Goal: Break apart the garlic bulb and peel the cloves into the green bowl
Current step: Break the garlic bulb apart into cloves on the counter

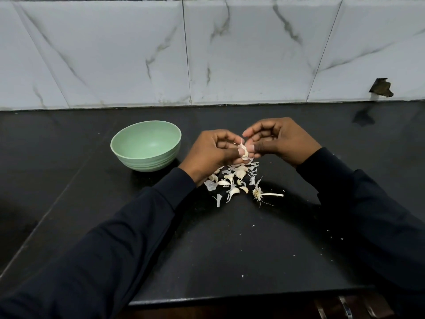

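Between my two hands I hold a single garlic clove (243, 151) with papery skin sticking up from it. My left hand (211, 155) grips it from the left with curled fingers. My right hand (273, 141) pinches it from the right with thumb and fingertips. Below the hands lies a pile of loose cloves and skins (234, 178) on the black counter. The bare garlic stem with roots (262, 194) lies at the pile's right. The green bowl (128, 139) stands upright left of my hands, and its inside looks bare.
The black counter (207, 238) runs back to a white marble-tiled wall (207, 54). The counter's front edge is near the bottom of view, with drawer handles (345, 307) below it. Small skin flakes dot the counter on the right.
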